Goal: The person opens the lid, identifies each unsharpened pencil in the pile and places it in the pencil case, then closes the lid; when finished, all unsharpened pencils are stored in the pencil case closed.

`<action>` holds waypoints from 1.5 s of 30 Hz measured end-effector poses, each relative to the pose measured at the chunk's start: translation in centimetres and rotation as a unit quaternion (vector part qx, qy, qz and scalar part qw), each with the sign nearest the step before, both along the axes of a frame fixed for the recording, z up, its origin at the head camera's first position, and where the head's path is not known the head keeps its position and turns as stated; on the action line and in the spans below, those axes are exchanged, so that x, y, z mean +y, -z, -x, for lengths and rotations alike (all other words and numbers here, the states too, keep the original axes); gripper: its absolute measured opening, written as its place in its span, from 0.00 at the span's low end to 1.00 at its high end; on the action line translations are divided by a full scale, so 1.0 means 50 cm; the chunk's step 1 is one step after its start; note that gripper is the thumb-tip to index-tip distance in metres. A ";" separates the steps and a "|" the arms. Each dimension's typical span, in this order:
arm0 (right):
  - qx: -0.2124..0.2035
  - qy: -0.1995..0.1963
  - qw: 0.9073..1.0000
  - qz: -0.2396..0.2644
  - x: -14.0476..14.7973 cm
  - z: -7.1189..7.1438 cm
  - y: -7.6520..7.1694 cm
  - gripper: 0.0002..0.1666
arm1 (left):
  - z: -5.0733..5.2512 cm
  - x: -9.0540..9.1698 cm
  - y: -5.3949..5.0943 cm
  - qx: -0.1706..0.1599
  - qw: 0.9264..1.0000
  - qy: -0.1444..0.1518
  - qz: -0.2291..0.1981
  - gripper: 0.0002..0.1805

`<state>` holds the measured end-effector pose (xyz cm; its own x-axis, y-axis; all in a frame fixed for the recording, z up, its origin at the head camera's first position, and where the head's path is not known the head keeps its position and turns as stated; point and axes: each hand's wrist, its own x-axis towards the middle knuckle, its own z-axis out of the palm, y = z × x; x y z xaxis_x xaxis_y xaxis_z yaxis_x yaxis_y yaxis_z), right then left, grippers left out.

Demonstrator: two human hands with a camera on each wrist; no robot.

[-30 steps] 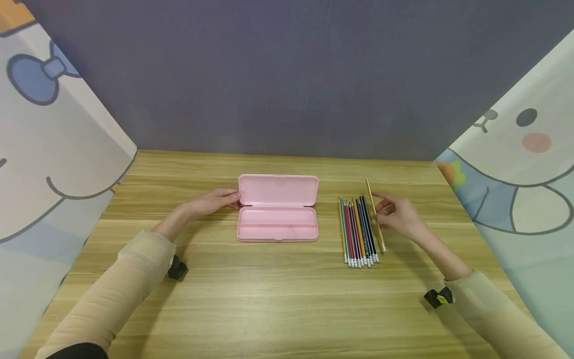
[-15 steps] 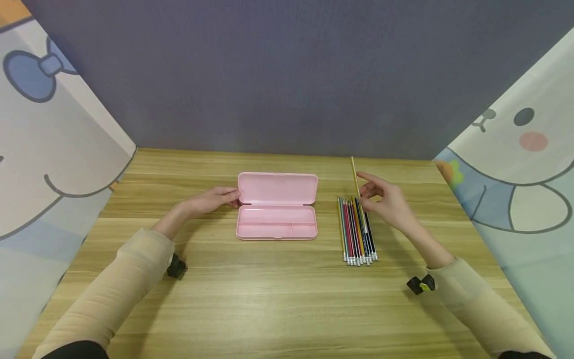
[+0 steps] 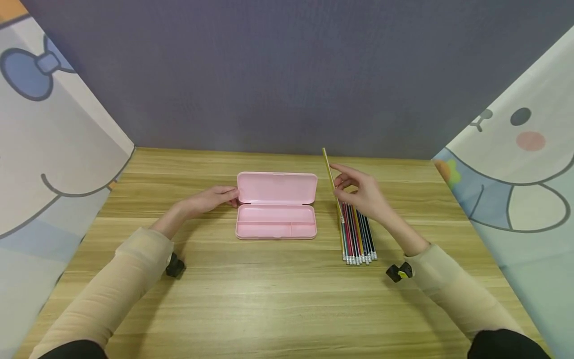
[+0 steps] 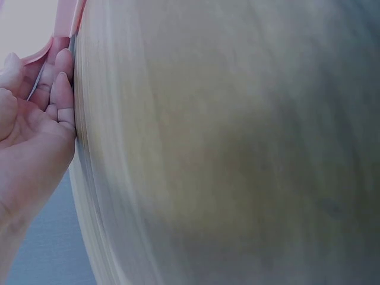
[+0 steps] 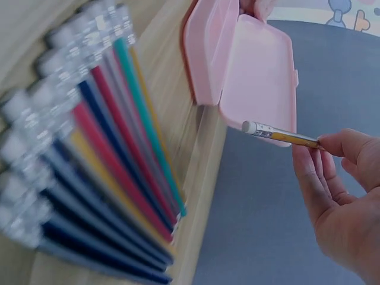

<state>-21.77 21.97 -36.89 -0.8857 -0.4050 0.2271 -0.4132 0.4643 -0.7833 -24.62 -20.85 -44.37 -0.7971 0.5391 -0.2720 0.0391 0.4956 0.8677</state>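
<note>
Yellow pencil point(image 5: 282, 136) sits pinched in your right hand point(image 3: 362, 194), over the other pencils point(image 3: 357, 239); your left hand point(image 3: 208, 201) pinches the open pink case point(image 3: 276, 188) at its left side.

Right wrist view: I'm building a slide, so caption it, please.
Right hand pinches a yellow pencil near an open pink case; other pencils lie side by side.

Soft glare lies on the table point(image 3: 269, 289), and the right wrist view blurs the pencils point(image 5: 119, 170).
</note>
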 end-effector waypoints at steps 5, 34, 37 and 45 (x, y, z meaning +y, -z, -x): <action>0.004 -0.020 1.000 -0.007 -0.034 0.007 -0.005 0.37 | 0.000 0.000 -0.002 0.004 1.000 0.006 -0.001 0.24; 0.213 -0.186 0.942 -0.179 -0.208 0.010 0.042 0.31 | -0.007 -0.015 -0.007 0.003 1.000 -0.002 0.006 0.25; 0.213 -0.193 0.931 -0.224 -0.218 0.004 0.048 0.29 | -0.007 -0.015 -0.006 0.005 1.000 -0.002 0.010 0.25; 0.229 -0.209 0.902 -0.301 -0.238 -0.005 0.060 0.28 | -0.006 -0.014 -0.006 0.000 1.000 0.000 -0.002 0.25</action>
